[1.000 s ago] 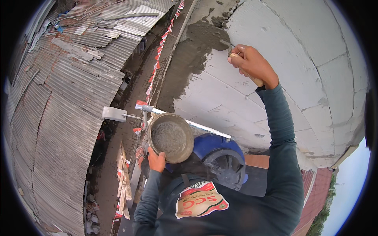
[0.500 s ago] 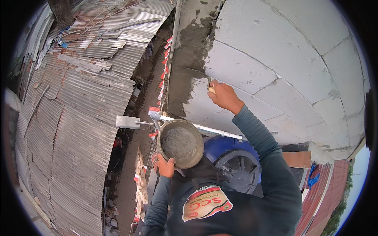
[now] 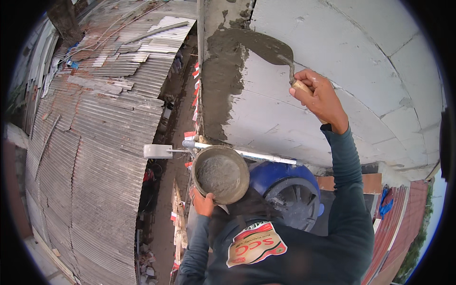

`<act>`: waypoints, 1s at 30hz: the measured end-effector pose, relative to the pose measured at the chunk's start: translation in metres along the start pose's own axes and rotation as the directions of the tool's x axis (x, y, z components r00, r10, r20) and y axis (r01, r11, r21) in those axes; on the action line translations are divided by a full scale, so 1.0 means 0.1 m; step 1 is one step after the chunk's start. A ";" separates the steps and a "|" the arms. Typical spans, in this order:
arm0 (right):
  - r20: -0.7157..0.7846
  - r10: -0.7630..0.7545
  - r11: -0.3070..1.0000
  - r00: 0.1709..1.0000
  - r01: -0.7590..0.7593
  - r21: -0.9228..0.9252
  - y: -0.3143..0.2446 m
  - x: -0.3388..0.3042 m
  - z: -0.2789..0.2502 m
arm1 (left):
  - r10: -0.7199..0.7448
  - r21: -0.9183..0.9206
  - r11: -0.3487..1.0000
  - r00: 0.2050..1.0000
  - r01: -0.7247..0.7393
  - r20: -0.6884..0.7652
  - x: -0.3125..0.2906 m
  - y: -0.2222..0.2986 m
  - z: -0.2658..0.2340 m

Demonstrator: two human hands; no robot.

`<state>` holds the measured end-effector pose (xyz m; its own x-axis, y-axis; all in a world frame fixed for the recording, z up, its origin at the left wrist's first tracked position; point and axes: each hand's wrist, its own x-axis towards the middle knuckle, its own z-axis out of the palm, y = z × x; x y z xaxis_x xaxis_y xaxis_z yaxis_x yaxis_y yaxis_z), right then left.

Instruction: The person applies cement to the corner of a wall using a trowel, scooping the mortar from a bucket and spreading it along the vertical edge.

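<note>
My right hand (image 3: pixel 320 97) grips the wooden handle of a trowel (image 3: pixel 268 49). The trowel's broad blade lies against the block wall (image 3: pixel 304 114), its tip over the strip of wet grey mortar (image 3: pixel 221 78) along the wall's left side. My left hand (image 3: pixel 203 203) holds the rim of a round bucket (image 3: pixel 243 183) close to my body, fingers under and thumb over the edge. Grey mortar (image 3: pixel 217 175) lies inside the bucket.
A white pipe (image 3: pixel 266 156) runs beside the bucket, with a lamp (image 3: pixel 158 151) on an arm at its left. A blue barrel (image 3: pixel 285 173) with a dark lid stands below the wall. Corrugated roofing (image 3: pixel 102 156) spreads left, past a narrow alley with red-and-white bunting (image 3: pixel 196 88).
My right hand has moved up and to the right with the trowel, and more of the blade's face now shows. The left hand still holds the bucket, shifted slightly in view.
</note>
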<state>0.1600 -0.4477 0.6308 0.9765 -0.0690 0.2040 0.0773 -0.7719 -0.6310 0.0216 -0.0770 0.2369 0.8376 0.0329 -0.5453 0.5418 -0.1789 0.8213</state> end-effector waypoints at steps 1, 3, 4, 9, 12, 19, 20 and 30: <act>-0.011 0.014 0.999 1.000 -0.014 0.042 -0.02 -0.16 0.06 | 0.008 0.036 0.999 1.000 -0.008 -0.002 -0.02 0.04 -0.02; 0.023 -0.047 0.994 0.999 0.044 0.105 0.10 -0.54 0.29 | 0.052 0.078 0.996 0.998 -0.049 -0.035 -0.03 -0.01 -0.04; 0.066 -0.073 0.996 0.995 0.069 0.062 0.13 -0.75 0.47 | 0.072 0.097 0.993 0.996 -0.067 -0.051 -0.03 -0.05 -0.04; 0.475 -0.068 0.995 0.878 0.096 -0.035 0.90 -1.78 1.82 | 0.169 -0.045 0.984 0.984 -0.171 -0.048 0.05 -0.16 0.03; 0.548 0.011 0.990 0.837 0.067 -0.123 1.13 -1.87 2.02 | 0.207 -0.132 0.968 0.977 -0.212 -0.051 -0.05 -0.04 -0.01; 0.396 0.024 0.989 0.918 -0.080 0.125 1.01 -0.36 2.08 | -0.067 -0.295 0.953 0.997 0.074 0.034 -0.40 0.65 -0.04; 0.377 0.032 0.990 0.926 -0.082 0.116 1.07 -0.17 2.16 | -0.085 -0.281 0.955 0.995 0.095 0.045 -0.44 0.73 -0.02; 0.292 0.111 0.933 0.950 -0.201 0.299 0.76 0.44 1.94 | 0.041 -0.056 0.997 0.998 -0.044 -0.044 -0.08 -0.11 -0.04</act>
<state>0.2480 -0.3866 0.4470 0.9950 0.0331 -0.0944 -0.0638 -0.5173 -0.8534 0.0091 -0.0710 0.2328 0.8616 0.0682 -0.5031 0.5076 -0.1252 0.8524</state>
